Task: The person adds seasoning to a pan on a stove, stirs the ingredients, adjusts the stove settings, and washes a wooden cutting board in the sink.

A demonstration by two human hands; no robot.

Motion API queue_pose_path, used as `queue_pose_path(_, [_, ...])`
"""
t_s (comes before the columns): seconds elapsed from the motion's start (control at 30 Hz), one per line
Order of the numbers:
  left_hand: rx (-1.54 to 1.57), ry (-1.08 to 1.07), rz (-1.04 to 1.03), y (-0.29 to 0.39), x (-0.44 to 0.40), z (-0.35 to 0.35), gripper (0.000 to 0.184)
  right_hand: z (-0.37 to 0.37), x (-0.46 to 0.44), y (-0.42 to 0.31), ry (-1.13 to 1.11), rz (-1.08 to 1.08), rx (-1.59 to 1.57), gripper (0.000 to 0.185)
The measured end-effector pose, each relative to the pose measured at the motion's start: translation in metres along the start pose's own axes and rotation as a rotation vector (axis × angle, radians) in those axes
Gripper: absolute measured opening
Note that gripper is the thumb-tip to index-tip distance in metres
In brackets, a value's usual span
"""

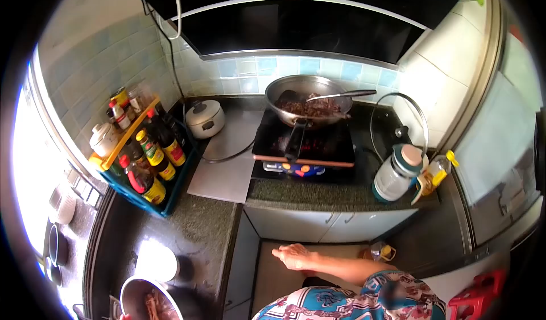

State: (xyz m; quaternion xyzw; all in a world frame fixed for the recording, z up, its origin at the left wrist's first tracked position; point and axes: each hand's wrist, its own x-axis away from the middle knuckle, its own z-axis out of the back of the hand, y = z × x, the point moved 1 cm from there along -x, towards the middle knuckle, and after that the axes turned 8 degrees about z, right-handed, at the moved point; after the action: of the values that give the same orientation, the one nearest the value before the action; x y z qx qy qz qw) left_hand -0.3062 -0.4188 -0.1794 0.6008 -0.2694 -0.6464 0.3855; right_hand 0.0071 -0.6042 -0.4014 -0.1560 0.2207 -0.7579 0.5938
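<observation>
My right hand point(293, 257) is in front of my body above the floor, its fingers curled together with nothing visible in them. At the bottom left edge, only a bit of my left hand point(125, 317) shows, gripping the rim of a metal bowl point(126, 292) that has pieces of meat inside. Beside that bowl, a white round container point(156, 261) stands on the dark counter. On the induction cooker point(335, 143) rests a wok point(273, 101) of dark, browned food, with a spatula point(341, 95) lying in it.
A rack point(165, 211) of sauce bottles stands at the left, near a small lidded pot point(205, 119). Right of the cooker are a glass lid point(426, 129) leaning upright, a glass jar point(392, 178) and an oil bottle point(439, 169). A red stool point(478, 297) is at lower right.
</observation>
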Motion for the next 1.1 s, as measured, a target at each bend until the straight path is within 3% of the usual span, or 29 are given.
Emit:
queue_pose_path(0.07, [-0.27,-0.393,-0.146,0.017,0.011,-0.056,0.033,0.011,0.004,0.029,-0.02,0.006,-0.05,0.016])
queue_pose_path(0.1, [0.09,-0.408,0.167,0.001,0.027,-0.086,0.034,0.02,0.008,0.042,-0.034,0.011,-0.074,0.016])
queue_pose_path(0.17, [0.09,-0.683,0.191,0.009,0.045,-0.143,0.034,0.041,0.019,0.063,-0.08,-0.045,-0.04,0.017])
queue_pose_path(0.2, [0.137,-0.676,0.362,0.002,0.057,-0.167,0.034,0.036,0.025,0.085,-0.121,-0.104,-0.053,0.027])
queue_pose_path(0.23, [0.041,-0.504,0.316,0.012,0.071,-0.2,0.023,0.042,0.031,0.096,-0.068,-0.117,-0.057,0.027])
queue_pose_path(0.27, [0.185,-0.686,0.492,0.0,0.074,-0.21,0.018,0.048,0.036,0.108,-0.066,-0.123,-0.044,0.027])
queue_pose_path(0.37, [0.101,-0.795,0.384,0.006,0.087,-0.258,0.012,0.069,0.049,0.131,-0.006,-0.177,-0.071,0.026])
queue_pose_path(0.43, [-0.031,-0.91,0.154,0.021,0.086,-0.283,0.009,0.067,0.057,0.147,-0.032,-0.175,-0.093,0.026])
queue_pose_path(0.5, [-0.058,-0.963,0.182,0.026,0.086,-0.302,0.012,0.072,0.062,0.151,0.055,-0.188,-0.149,0.031])
queue_pose_path(0.57, [-0.182,-1.101,-0.025,0.028,0.087,-0.321,0.035,0.073,0.067,0.153,0.078,-0.186,-0.165,0.033])
queue_pose_path(0.63, [-0.275,-1.1,-0.308,0.033,0.089,-0.344,0.053,0.076,0.07,0.156,0.124,-0.206,-0.189,0.03])
queue_pose_path(0.7, [-0.305,-1.185,-0.379,0.048,0.089,-0.365,0.054,0.085,0.071,0.155,0.065,-0.247,-0.298,0.026])
queue_pose_path(0.77, [-0.321,-1.27,-0.457,0.055,0.091,-0.384,0.054,0.092,0.073,0.156,0.146,-0.181,-0.345,0.026])
queue_pose_path(0.83, [-0.218,-1.367,-0.463,0.057,0.093,-0.399,0.058,0.112,0.07,0.15,0.141,-0.313,-0.505,0.026])
queue_pose_path(0.97, [-0.191,-1.332,-0.712,0.074,0.092,-0.432,0.059,0.127,0.069,0.151,0.253,-0.32,-0.581,0.027])
queue_pose_path(1.03, [-0.15,-1.351,-0.672,0.076,0.095,-0.443,0.057,0.13,0.068,0.153,0.288,-0.337,-0.603,0.027])
queue_pose_path(1.1, [-0.159,-1.333,-0.79,0.085,0.091,-0.45,0.054,0.133,0.066,0.156,0.326,-0.386,-0.591,0.026])
